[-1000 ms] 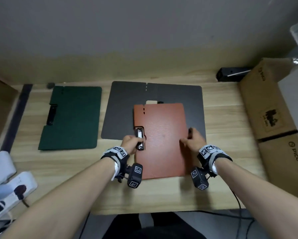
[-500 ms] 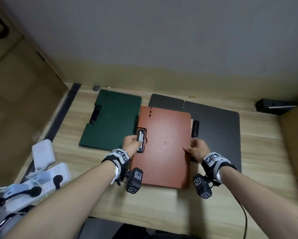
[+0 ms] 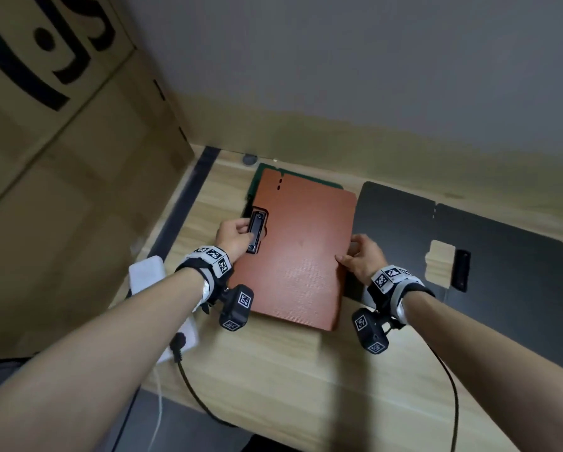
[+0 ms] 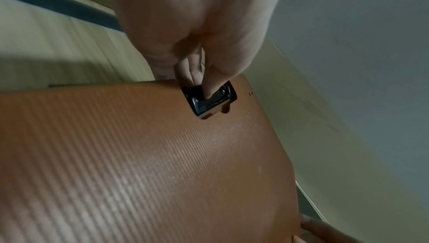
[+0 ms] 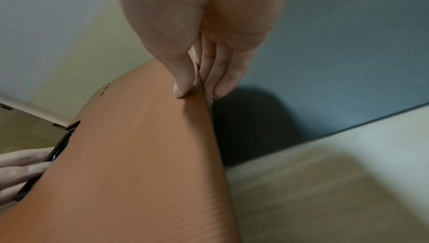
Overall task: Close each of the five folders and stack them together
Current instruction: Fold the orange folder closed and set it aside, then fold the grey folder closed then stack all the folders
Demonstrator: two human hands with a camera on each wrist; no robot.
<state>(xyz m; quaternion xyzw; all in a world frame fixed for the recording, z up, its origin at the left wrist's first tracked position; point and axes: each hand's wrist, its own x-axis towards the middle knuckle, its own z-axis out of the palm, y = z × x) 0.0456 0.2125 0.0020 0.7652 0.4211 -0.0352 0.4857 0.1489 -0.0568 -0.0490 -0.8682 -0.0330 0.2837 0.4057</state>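
A closed orange-brown folder [image 3: 301, 252] lies over the green folder [image 3: 257, 177], of which only the far edge and left rim show. My left hand [image 3: 236, 236] grips the orange folder's left edge, thumb on its black clip [image 3: 256, 232], which the left wrist view shows as the clip [image 4: 209, 98] under my thumb. My right hand [image 3: 358, 256] pinches the folder's right edge, thumb on top and fingers beneath, seen in the right wrist view as the hand [image 5: 199, 85] on the folder [image 5: 139, 155]. An open black folder [image 3: 489, 256] lies flat to the right with its own clip [image 3: 461, 270].
A large cardboard box [image 3: 61, 158] stands close on the left. A white power strip [image 3: 162, 305] with a black plug and cable sits at the desk's left front. The wall runs behind the wooden desk [image 3: 290, 370]. A small dark round object [image 3: 250, 159] lies by the wall.
Both hands have carried the orange folder left, off the black folder and onto the green one. The black folder's clip and cut-out now show. The head view has swung left.
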